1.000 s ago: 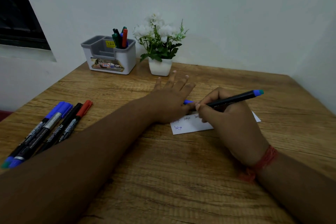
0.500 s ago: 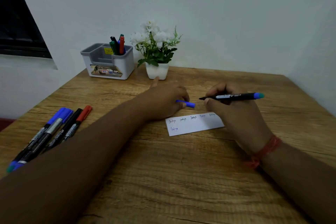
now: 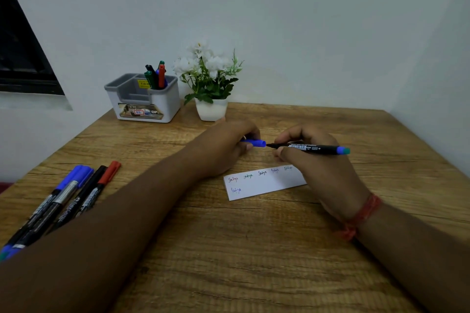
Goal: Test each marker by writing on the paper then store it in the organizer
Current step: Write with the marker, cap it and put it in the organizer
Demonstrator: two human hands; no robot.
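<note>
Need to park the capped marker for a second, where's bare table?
Bare wood lies right of the paper and the right hand, out to the table edge, and along the near edge between both forearms. Crowded: the loose markers at left, and the organizer beside the plant pot at the back.

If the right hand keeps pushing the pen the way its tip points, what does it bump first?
Most likely the blue cap pinched in the left hand; the marker in the right hand has its tip nearly at the cap's opening.
</note>
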